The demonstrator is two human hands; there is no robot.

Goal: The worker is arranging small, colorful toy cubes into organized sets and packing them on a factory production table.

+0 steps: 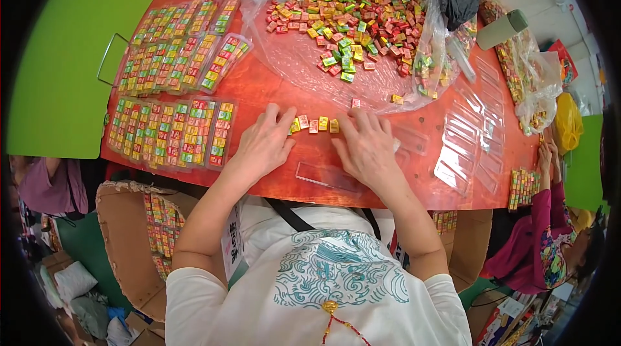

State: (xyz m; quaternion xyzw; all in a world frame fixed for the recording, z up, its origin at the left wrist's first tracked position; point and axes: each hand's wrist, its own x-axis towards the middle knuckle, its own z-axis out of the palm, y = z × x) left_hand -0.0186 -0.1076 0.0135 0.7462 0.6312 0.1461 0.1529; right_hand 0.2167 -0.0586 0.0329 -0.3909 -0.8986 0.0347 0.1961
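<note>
My left hand [265, 140] and my right hand [366, 145] lie palm down on the red table [278, 87], fingers spread. Between their fingertips sits a short row of small wrapped candy cubes [314, 124], yellow, red and green; both hands touch its ends. A single loose cube [356, 103] lies just beyond my right fingers. An empty clear plastic sleeve [326, 178] rests near the table's front edge, below my right hand.
A big heap of loose candy cubes [352, 6] lies on clear plastic sheeting at the back. Filled sleeves [173, 131] are laid in rows at left. Empty sleeves [462, 145] stack at right, where another person's hand [548, 155] rests. A cardboard box [132, 229] sits below.
</note>
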